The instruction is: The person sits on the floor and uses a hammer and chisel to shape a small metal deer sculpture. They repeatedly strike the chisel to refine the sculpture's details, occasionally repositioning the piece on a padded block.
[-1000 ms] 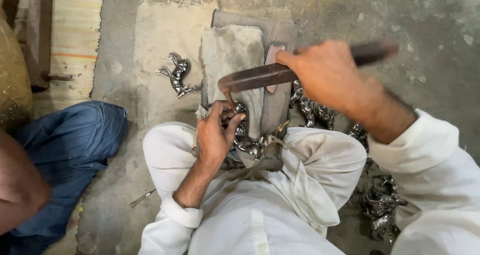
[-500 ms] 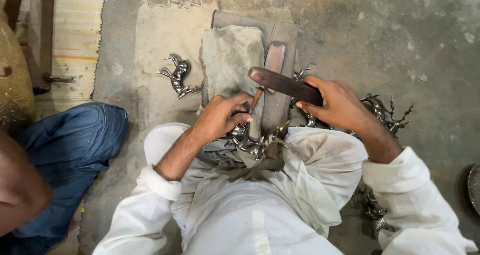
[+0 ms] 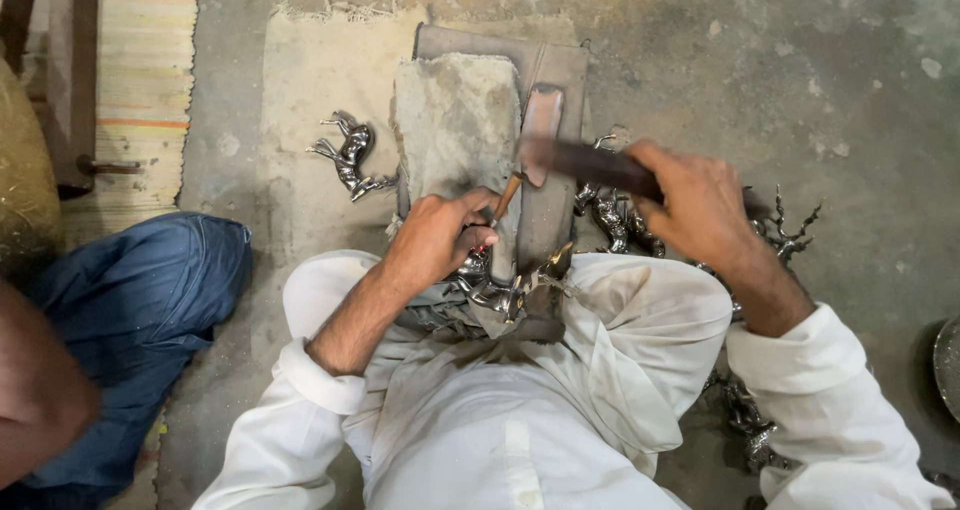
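Both hands grip tight: left hand (image 3: 440,240) hides a chisel (image 3: 506,198), right hand (image 3: 700,205) a blurred mallet (image 3: 585,162).

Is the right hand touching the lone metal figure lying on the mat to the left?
Apart. The head view shows the right hand gripping a dark tool, while the lone metal figure lies on the mat beyond the grey block.

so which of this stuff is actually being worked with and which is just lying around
In use:
- left hand holding a thin punch
- right hand gripping a dark mallet
- shiny metal figure on the lap
- worn block under the punch

Lying about:
- horse figure on the mat
- metal figures beside the block
- striped rug
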A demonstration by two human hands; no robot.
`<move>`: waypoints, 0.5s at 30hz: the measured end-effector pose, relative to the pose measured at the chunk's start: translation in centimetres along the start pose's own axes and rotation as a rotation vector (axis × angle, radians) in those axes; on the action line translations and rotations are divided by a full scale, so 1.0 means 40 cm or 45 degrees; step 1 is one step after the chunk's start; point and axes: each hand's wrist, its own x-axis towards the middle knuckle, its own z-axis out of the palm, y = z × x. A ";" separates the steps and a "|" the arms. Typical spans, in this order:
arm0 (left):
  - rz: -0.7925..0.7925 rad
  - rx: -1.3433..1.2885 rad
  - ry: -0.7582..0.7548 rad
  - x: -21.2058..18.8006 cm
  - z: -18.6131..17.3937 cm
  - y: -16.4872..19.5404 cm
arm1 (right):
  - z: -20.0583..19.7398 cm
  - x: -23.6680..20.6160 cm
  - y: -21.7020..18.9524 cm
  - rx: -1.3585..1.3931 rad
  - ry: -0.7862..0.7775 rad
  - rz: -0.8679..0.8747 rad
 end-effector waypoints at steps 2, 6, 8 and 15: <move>0.031 0.008 0.058 -0.005 0.007 0.001 | -0.007 0.024 -0.002 -0.032 -0.137 0.005; 0.043 0.026 0.146 -0.018 0.015 -0.003 | -0.013 0.059 -0.019 -0.197 -0.116 -0.044; -0.003 -0.006 0.184 -0.024 0.021 -0.002 | -0.021 0.076 -0.026 0.007 -0.180 0.122; -0.156 0.022 0.363 -0.053 0.049 0.008 | -0.030 0.124 -0.057 0.039 -0.180 0.071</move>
